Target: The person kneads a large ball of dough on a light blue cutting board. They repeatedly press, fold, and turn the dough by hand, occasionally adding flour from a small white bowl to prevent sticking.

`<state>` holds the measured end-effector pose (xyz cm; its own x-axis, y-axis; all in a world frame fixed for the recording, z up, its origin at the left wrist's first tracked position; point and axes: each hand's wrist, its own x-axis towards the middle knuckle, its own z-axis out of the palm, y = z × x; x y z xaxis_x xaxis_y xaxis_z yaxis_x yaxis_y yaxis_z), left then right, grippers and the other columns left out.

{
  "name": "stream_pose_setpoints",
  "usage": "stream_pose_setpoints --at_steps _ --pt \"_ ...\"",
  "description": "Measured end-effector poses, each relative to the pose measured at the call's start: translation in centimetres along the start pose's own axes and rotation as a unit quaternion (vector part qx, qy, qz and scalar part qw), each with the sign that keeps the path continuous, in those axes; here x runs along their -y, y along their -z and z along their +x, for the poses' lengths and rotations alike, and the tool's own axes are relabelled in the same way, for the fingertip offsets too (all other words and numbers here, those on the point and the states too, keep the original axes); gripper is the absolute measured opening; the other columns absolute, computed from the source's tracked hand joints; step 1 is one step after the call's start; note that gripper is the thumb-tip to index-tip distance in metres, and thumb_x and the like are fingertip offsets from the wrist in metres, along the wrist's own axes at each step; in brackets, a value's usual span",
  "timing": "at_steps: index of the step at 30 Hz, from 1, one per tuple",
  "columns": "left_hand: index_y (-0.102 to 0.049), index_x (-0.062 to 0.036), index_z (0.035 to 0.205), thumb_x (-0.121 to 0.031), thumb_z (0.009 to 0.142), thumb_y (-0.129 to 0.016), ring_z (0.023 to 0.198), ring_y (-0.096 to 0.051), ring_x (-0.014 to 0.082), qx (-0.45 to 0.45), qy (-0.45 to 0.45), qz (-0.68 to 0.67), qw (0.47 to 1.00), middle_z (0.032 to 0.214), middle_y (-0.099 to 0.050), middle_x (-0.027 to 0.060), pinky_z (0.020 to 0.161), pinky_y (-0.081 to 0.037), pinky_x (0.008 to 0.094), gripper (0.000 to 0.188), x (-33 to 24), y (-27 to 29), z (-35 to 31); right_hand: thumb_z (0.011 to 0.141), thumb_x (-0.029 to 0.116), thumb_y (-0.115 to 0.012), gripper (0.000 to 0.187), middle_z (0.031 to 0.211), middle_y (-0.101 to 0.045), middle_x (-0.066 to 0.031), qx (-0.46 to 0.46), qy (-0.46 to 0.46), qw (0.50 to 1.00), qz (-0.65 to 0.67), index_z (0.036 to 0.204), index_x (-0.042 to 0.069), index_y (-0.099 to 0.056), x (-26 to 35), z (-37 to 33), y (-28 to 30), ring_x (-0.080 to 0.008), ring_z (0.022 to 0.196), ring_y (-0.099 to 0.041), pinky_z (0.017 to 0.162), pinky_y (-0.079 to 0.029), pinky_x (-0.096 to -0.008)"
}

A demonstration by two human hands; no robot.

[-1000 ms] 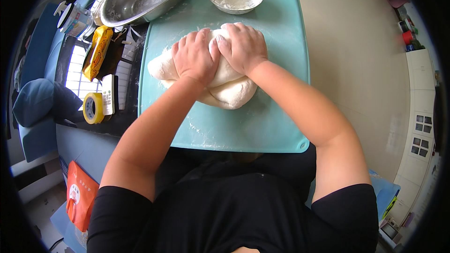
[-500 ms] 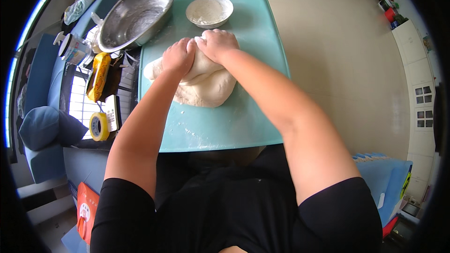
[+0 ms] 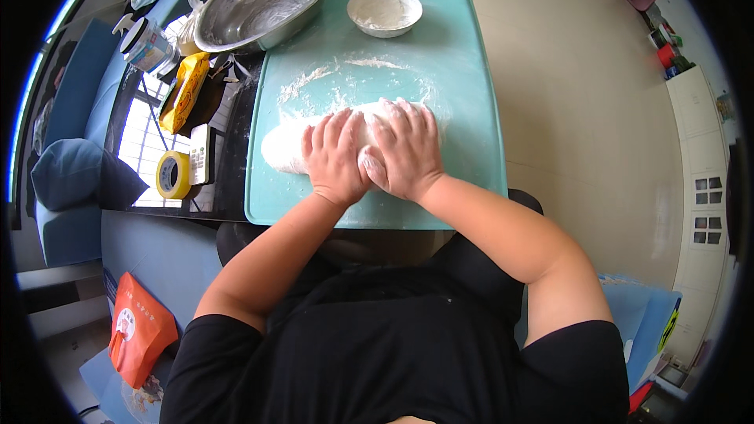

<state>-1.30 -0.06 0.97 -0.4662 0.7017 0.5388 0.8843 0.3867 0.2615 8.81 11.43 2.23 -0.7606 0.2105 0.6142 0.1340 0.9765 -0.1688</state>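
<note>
The dough (image 3: 284, 147) is soft-looking and matt under a powdery coat of flour, and the mat (image 3: 463, 94) beneath it is smooth, rubbery-looking plastic with a faint sheen, roughened by dry white streaks. The basin (image 3: 302, 12) is shiny metal clouded inside with flour, the bench (image 3: 242, 110) glossy black and mirror-like, the tape (image 3: 184, 176) smooth and shiny, the remote (image 3: 199, 153) pale plastic, and the yellow packet (image 3: 185, 94) crinkled and glossy. The shirt (image 3: 377, 345) is matt black cloth, while the floor (image 3: 581, 141) is smooth with a soft gloss.
</note>
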Motion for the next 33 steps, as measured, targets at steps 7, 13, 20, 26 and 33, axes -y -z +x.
stream_pose_setpoints --at_steps 7,13,20,26,33 --pt "-0.054 -0.0137 0.122 -0.046 0.082 -0.045 0.110 -0.050 0.0291 -0.008 0.026 -0.006 1.000 0.121 -0.055 0.0080 0.099 -0.028 0.0487 0.053 2.2 -2.9 3.5 0.079 0.042 -0.049 0.047 0.114 -0.054 -0.0139 0.020 -0.013 1.000 0.015 0.113 0.011 -0.057 -3.0 3.6 -3.4 -0.0326 0.103 -0.049 0.088 -0.036 -0.0471" --pt "-0.059 -0.0176 0.115 -0.043 0.085 -0.044 0.104 -0.055 0.0276 0.032 0.053 0.007 0.998 0.110 -0.061 0.0057 0.094 -0.035 0.0414 0.043 4.6 -5.3 8.7 0.081 0.043 -0.049 0.043 0.102 -0.061 -0.0091 0.116 -0.094 0.989 0.022 0.109 0.012 -0.058 -6.4 8.4 -6.1 -0.0300 0.095 -0.057 0.083 -0.042 -0.0426" --pt "-0.066 -0.0212 0.104 -0.040 0.088 -0.040 0.101 -0.060 0.0247 0.076 0.115 0.021 0.990 0.104 -0.067 0.0029 0.090 -0.041 0.0406 0.037 6.7 -8.4 13.6 0.089 0.044 -0.039 0.040 0.093 -0.066 -0.0143 0.159 -0.182 0.970 0.034 0.093 0.009 -0.060 -9.1 11.9 -8.3 -0.0338 0.085 -0.062 0.077 -0.049 -0.0445" --pt "-0.061 -0.0197 0.116 -0.044 0.090 -0.035 0.105 -0.059 0.0306 0.158 0.132 0.007 0.979 0.112 -0.065 0.0109 0.092 -0.043 0.0429 0.044 8.3 -7.5 13.8 0.091 0.045 -0.038 0.041 0.102 -0.065 -0.0124 0.172 -0.174 0.970 -0.007 0.100 0.011 -0.060 -7.9 12.2 -9.3 -0.0329 0.097 -0.061 0.085 -0.046 -0.0451" --pt "-0.066 -0.0122 0.106 -0.033 0.084 -0.049 0.103 -0.055 0.0346 0.153 0.072 -0.109 0.980 0.108 -0.061 0.0172 0.092 -0.041 0.0423 0.034 3.6 1.3 9.4 0.086 0.043 -0.049 0.042 0.115 -0.059 -0.0133 0.143 -0.137 0.974 0.109 0.110 0.010 -0.060 -2.8 9.3 0.3 -0.0294 0.108 -0.053 0.096 -0.037 -0.0434"
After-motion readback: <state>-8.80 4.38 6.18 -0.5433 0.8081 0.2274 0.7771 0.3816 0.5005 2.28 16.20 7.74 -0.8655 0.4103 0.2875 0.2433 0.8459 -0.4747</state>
